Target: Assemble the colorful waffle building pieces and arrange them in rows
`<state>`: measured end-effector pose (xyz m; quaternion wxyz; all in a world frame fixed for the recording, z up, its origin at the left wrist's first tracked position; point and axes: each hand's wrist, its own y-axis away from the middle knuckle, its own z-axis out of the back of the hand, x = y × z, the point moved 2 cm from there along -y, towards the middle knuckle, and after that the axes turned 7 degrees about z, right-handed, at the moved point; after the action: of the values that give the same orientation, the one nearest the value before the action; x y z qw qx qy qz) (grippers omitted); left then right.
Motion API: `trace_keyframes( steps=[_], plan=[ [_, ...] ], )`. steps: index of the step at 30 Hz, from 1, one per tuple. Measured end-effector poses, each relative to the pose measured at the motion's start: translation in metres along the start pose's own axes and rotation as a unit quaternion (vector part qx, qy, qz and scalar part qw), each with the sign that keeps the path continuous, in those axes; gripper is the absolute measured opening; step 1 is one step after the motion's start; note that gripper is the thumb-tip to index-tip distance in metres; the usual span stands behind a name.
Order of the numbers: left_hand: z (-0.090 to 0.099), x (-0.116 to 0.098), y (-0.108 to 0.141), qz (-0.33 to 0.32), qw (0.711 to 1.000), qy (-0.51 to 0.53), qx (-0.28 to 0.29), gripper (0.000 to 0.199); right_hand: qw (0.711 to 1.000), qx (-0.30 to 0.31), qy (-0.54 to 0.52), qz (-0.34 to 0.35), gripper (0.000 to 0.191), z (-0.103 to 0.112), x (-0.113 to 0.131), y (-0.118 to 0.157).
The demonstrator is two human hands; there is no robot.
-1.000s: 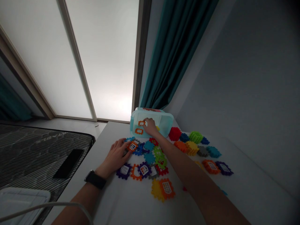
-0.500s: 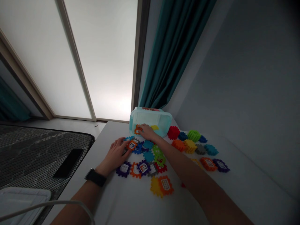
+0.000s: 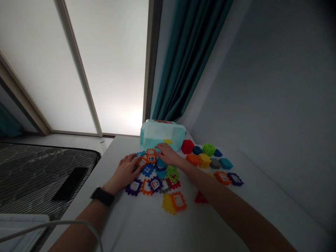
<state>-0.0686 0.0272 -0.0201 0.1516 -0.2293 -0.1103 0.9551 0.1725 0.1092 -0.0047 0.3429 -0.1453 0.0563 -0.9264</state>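
**Q:** Report the position of each hand.

**A:** The left hand [image 3: 125, 172] lies palm-down at the near side of the main pile. Its fingers [image 3: 133, 162] are spread and meet an orange window piece [image 3: 142, 161], with no pinch visible. The right hand [image 3: 168, 155] lies flat just in front of the bin. Its fingers [image 3: 160, 147] are extended and close together, pinching nothing. The nearest item is a second orange window piece [image 3: 151, 155], which sits just beside them.

**Q:** Locate the container and the loose parts.

**A:** A translucent aqua plastic bin [image 3: 162, 133] sits at the far end of the white table [image 3: 123, 147]. The main pile lies between both hands and extends toward the person, including a purple window piece [image 3: 133, 187] and a blue piece [image 3: 147, 170]. To the right of the right forearm are a red cluster [image 3: 187, 146], a green cluster [image 3: 208, 149] and a yellow cluster [image 3: 204, 160]. A red triangular piece [image 3: 201, 198] lies apart from the others.

**Q:** What is the current distribution?

**A:** Most visible pieces lie on the table. Inside the bin, only a yellow piece [image 3: 168, 141] can be identified; the cloudy wall prevents a full count.
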Motion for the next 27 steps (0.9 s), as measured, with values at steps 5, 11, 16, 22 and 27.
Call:
trace_keyframes(
  steps=[5, 11, 16, 22, 27],
  plan=[
    [0.002, -0.001, -0.001, 0.004, 1.000, 0.004, 0.015, 0.044, 0.996, -0.015, 0.028, -0.089, 0.047, 0.004, -0.032, -0.009],
    [0.002, -0.001, -0.002, 0.008, 1.000, 0.002, 0.018, 0.045, 0.996, -0.006, 0.010, -0.092, 0.044, -0.001, -0.028, -0.006],
    [0.001, -0.001, -0.002, 0.001, 1.000, -0.002, 0.016, 0.043, 0.999, 0.006, -0.027, -0.023, 0.046, 0.002, 0.005, 0.015],
    [0.000, -0.008, 0.000, -0.015, 0.999, 0.001, 0.029, 0.041, 0.994, -0.004, -0.100, 0.041, 0.042, 0.002, 0.048, 0.045],
    [0.000, -0.010, 0.002, -0.018, 0.999, 0.003, 0.035, 0.036, 0.984, -0.015, -0.174, 0.040, 0.041, 0.005, 0.063, 0.062]
  ],
)
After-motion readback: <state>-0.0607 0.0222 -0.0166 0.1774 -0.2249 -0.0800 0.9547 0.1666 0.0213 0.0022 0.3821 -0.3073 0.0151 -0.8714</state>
